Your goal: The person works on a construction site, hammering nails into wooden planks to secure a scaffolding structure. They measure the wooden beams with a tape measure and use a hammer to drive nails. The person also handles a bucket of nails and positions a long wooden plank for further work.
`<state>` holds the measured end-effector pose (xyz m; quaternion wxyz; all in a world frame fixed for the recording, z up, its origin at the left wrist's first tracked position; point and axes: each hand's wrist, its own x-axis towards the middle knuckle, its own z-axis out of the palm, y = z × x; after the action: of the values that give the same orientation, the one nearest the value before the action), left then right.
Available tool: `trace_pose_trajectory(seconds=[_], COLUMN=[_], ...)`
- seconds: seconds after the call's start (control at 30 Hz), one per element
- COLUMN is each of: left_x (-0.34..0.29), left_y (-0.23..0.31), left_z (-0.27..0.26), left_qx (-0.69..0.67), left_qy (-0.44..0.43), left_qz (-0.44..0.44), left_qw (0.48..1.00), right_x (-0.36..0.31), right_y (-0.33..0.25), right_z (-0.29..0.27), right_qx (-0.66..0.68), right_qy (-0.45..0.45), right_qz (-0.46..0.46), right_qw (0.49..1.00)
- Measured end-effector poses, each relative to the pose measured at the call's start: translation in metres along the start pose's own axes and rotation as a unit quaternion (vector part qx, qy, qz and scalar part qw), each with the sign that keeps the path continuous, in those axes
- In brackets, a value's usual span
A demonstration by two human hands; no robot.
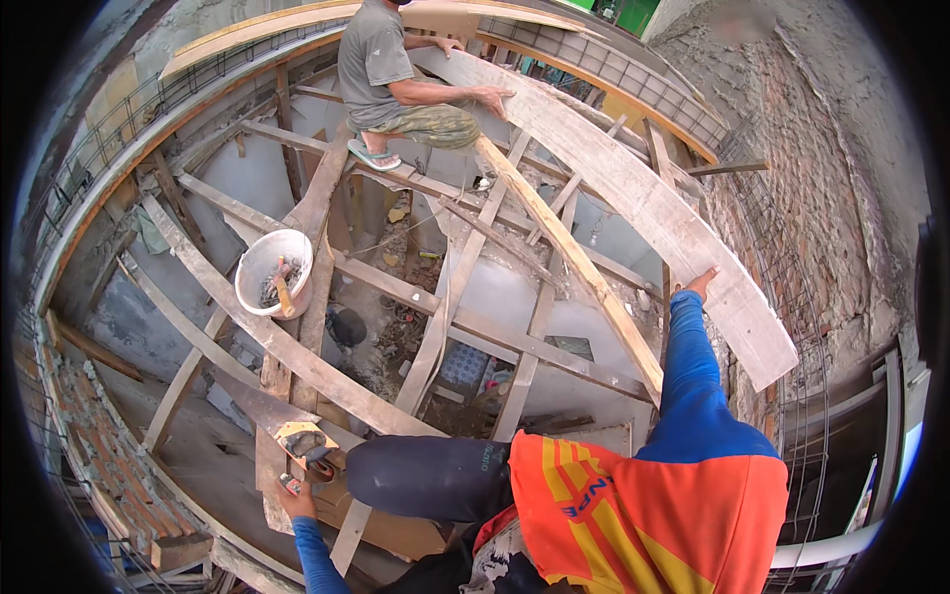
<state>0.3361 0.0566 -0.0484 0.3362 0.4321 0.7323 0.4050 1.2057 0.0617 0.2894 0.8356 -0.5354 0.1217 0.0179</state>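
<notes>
My right hand (701, 283) is closed on the lower edge of a long, wide, pale plank (633, 193), near its right end. A co-worker (381, 74) squats on the beams at the far side, both hands on the plank's other end. At lower left, my left hand (299, 503) is closed around a small silver-and-red thing that looks like a tape measure (289, 483). Just above it lies a handsaw (305, 440) with a pale and black handle, its blade pointing up left across the boards. My fingers are partly hidden beside the handle.
A framework of wooden beams (485, 342) spans a deep opening with rubble below. On the left beams stands a white bucket (242, 282) with a wooden-handled tool and grey mix. A lighter timber (569, 262) crosses diagonally. Steel mesh (802, 426) and a rough brick wall (792, 148) border the right.
</notes>
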Motion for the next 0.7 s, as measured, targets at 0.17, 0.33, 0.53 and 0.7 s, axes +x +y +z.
trace_pose_trajectory(seconds=[0.17,0.33,0.53,0.7], left_x=[0.001,-0.014,-0.010,-0.016], left_y=[-0.028,-0.004,-0.009,0.008], left_z=[-0.004,-0.002,-0.002,0.003], left_qx=[0.036,0.022,0.120,0.111], left_qy=[-0.051,-0.096,-0.069,-0.077], left_qz=[-0.004,-0.048,-0.029,-0.024], left_qw=[0.998,0.994,0.990,0.990], right_x=[0.008,0.022,0.041,0.019], right_y=[0.068,0.067,0.039,0.007], right_z=[-0.070,-0.136,-0.146,-0.129], right_qx=[0.050,0.127,0.172,0.156], right_qy=[0.044,0.020,-0.077,-0.111], right_qz=[0.042,0.008,0.015,0.015], right_qw=[0.997,0.992,0.982,0.981])
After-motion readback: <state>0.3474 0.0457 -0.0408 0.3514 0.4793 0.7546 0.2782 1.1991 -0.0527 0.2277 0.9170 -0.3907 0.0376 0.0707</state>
